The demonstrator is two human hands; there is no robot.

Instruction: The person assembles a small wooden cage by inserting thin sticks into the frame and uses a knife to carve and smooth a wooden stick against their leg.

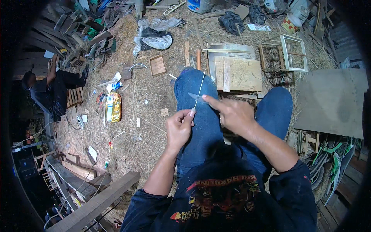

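Note:
My left hand is closed, its thumb and fingers pinching the lower end of a thin pale stick. The stick slants up and away over my jean-covered left thigh. From the right, my right hand is closed around a knife whose handle is hidden in my palm. Its pointed grey blade lies across the stick, above my left hand. My right index finger stretches along the blade's back. Whether the edge bites into the stick is too small to tell.
Wood shavings and straw cover the ground. A shallow wooden box, a yellow package and stacked boards lie ahead. A white frame and a large panel are at right. Another person sits at far left; a beam juts in near-left.

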